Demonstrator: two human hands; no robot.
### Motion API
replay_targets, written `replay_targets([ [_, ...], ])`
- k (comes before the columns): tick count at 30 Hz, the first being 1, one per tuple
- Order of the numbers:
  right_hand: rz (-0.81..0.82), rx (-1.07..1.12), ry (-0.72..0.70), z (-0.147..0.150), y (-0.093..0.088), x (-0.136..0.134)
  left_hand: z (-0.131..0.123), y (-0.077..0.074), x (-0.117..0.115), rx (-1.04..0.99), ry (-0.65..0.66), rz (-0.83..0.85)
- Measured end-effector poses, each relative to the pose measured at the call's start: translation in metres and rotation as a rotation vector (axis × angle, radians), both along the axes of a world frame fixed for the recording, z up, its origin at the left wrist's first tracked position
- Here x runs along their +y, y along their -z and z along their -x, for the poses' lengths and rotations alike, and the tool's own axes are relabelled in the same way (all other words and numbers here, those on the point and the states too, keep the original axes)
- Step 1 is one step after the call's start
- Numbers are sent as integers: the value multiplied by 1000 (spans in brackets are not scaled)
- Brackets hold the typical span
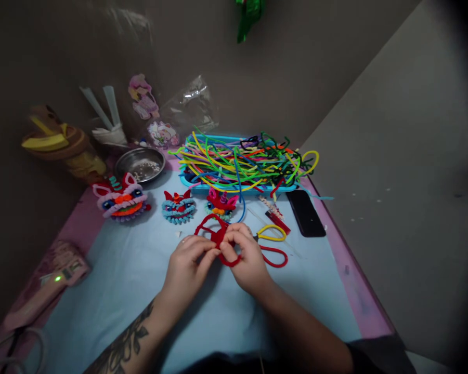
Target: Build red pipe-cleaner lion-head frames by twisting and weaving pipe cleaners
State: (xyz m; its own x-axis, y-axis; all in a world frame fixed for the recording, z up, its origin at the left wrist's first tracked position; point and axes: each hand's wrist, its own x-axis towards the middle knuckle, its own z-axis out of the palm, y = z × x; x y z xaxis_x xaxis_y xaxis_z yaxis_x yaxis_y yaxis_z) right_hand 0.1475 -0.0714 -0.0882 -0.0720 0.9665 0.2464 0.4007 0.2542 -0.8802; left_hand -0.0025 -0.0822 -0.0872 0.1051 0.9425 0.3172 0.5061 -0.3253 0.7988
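Note:
My left hand [189, 264] and my right hand [245, 257] meet at the middle of the pale blue table top [140, 291]. Both pinch a red pipe-cleaner shape [218, 235] bent into loops, with fingers curled round it. Just right of my right hand lie scissors with yellow and red handles [272, 244]. Beyond my hands sit three finished pipe-cleaner animal faces: a large pink one [120, 201], a blue one [178, 206] and a small red one [221, 201].
A blue tray [203, 188] piled with several coloured pipe cleaners stands at the back. A black phone [306, 213] lies to its right front. A metal bowl [139, 164] and a yellow-brown toy [58, 143] sit back left. A pink device [50, 280] with a green light lies left.

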Motion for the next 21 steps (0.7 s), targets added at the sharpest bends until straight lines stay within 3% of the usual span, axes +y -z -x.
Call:
replay_targets([
  [21,84,108,-13,1,4,2,3,0,1,-14,16,49],
])
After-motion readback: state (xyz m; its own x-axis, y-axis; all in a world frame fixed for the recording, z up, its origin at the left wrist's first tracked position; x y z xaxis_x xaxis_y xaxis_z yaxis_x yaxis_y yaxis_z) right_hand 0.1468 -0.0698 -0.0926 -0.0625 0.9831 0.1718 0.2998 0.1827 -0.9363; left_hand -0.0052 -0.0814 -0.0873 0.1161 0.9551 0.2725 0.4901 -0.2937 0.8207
